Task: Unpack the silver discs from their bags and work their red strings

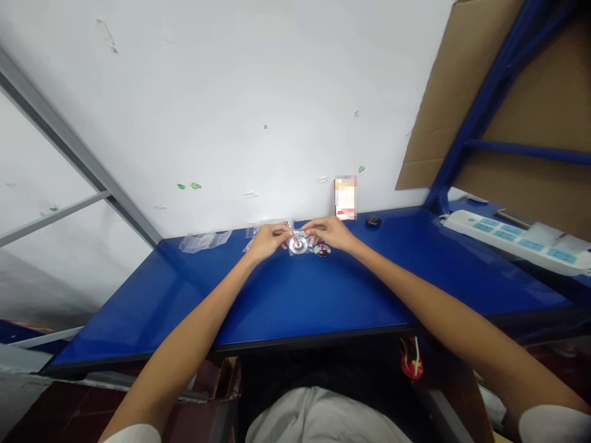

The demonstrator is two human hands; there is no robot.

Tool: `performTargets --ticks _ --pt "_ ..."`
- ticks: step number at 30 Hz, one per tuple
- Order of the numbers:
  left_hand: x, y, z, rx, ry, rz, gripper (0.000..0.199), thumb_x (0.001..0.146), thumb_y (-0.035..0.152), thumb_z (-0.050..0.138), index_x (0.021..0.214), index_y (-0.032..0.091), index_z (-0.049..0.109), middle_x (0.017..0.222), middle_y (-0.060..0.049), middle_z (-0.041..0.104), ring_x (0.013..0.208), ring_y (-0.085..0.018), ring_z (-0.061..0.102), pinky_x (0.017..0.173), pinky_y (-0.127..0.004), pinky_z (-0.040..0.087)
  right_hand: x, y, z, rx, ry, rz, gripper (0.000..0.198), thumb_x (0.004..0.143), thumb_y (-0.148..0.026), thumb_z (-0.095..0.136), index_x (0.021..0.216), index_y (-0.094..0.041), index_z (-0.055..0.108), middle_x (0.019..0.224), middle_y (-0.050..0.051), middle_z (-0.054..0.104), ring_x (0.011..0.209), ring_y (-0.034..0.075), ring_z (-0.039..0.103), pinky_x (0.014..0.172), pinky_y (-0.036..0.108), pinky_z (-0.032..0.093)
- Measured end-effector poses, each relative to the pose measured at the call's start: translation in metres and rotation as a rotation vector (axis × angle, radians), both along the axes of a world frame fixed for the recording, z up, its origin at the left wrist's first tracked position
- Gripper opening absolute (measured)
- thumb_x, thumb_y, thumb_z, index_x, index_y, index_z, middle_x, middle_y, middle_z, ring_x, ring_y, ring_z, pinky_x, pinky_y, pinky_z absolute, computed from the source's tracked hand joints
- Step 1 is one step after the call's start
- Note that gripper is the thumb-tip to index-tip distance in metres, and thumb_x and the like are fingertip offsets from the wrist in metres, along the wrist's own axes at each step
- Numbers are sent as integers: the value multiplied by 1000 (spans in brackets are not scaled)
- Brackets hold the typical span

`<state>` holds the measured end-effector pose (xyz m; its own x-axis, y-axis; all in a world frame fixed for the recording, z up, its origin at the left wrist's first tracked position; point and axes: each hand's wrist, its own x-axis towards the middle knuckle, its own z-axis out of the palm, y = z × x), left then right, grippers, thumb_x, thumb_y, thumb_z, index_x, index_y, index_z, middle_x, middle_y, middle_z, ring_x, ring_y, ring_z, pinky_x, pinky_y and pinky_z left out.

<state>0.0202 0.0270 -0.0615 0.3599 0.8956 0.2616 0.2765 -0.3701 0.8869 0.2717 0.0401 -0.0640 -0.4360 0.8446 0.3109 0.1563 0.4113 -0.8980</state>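
Over the far part of the blue table (295, 295), both my hands pinch the top edge of a small clear plastic bag (292, 249). Inside the bag is a round silver disc (299, 245) with a red mark or strip on it. My left hand (269, 241) is closed on the bag's left corner, and my right hand (331, 233) on its right corner. Just below my right hand lies another round shiny disc (322, 250) with a red part. Behind my left hand are more clear bags (258, 227), partly hidden by the fingers.
Flat empty plastic bags (205, 241) lie at the back left. A phone-like upright panel (346, 198) leans on the wall, with a small black object (373, 221) beside it. At the right rests a white power strip (517, 240), near a blue frame (480, 104).
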Motion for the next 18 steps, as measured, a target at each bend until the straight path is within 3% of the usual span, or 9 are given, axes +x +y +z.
performTargets --ticks 4,8,10,12,15,18 --pt "4 -6 1 -28 -37 -48 38 88 54 79 97 16 75 89 -7 75 80 -20 71 70 -34 63 -1 1 -4 12 14 -73 16 89 -29 74 98 -19 84 80 4 81 63 19 75 63 32 63" --pt "8 -7 2 79 -52 -24 32 90 47 78 97 17 68 91 -6 73 83 -20 70 70 -31 59 -3 -5 -1 105 14 -101 21 93 -33 73 106 -21 83 86 4 82 70 21 77 70 35 65" --pt "2 -4 5 160 -10 91 25 92 42 73 94 18 66 88 -5 72 79 -19 69 69 -31 57 -2 -7 2 224 -42 -109 27 96 -35 73 118 -22 81 105 7 83 87 23 79 85 39 65" --pt "-11 0 10 292 91 291 17 94 36 68 94 20 65 88 -4 71 79 -19 68 73 -32 55 1 -6 4 415 -141 -165 29 98 -33 70 125 -23 78 119 9 81 106 26 76 100 44 60" --pt "-37 5 16 516 340 567 8 96 25 60 97 21 66 100 -7 70 92 -22 67 85 -34 52 9 -1 4 652 -286 -225 23 100 -26 65 118 -23 79 119 10 79 121 30 68 109 51 53" --pt "-55 12 13 604 573 610 16 96 17 54 101 22 67 106 -9 67 102 -25 64 88 -36 50 14 3 1 696 -367 -248 24 98 -23 64 117 -24 79 127 11 77 132 32 64 118 57 45"
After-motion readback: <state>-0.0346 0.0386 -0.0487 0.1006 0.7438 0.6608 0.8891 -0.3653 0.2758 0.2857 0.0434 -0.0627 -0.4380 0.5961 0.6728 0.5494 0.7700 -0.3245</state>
